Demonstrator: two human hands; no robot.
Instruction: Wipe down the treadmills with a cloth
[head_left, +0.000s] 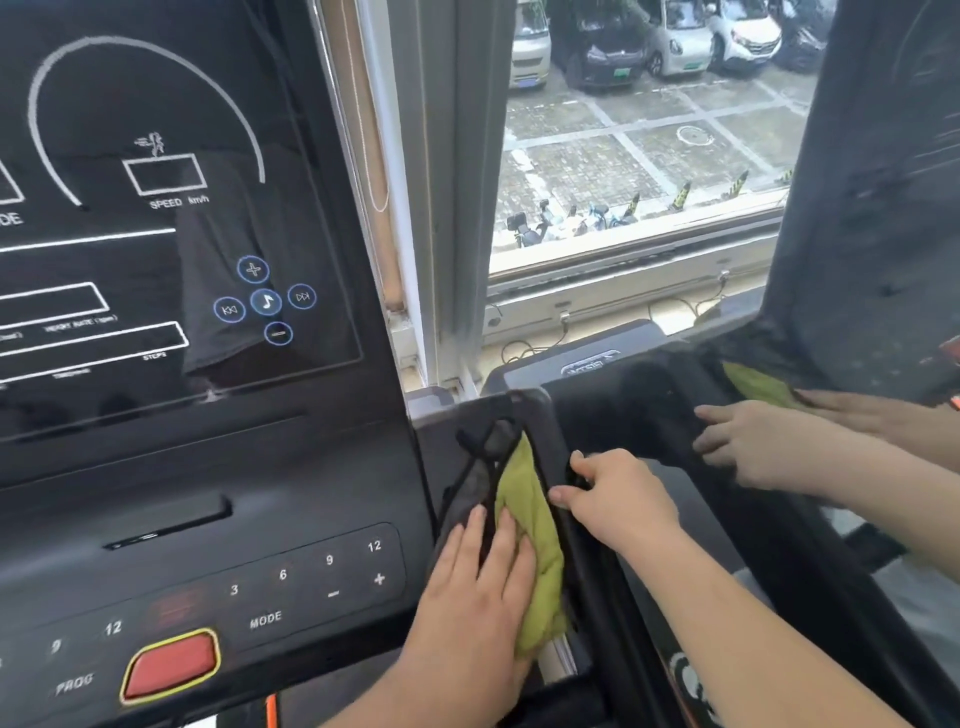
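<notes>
My left hand (467, 597), fingers (506, 540) straight, is pressing the green cloth (535, 561) into the mesh pocket (475, 483); my right hand (623, 504) is gripping its rim (546, 431) to brace.

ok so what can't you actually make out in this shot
Head view:
- Treadmill console: its left part is cut off by the frame edge.
- Green cloth: the near end is hidden under the left hand.
- Right hand: it grips the side rim; most fingers are hidden behind the hand itself.
- Far right: a blurred hand and green patch; real or reflection, cannot tell.
- Small display labels: too blurred to read.
</notes>
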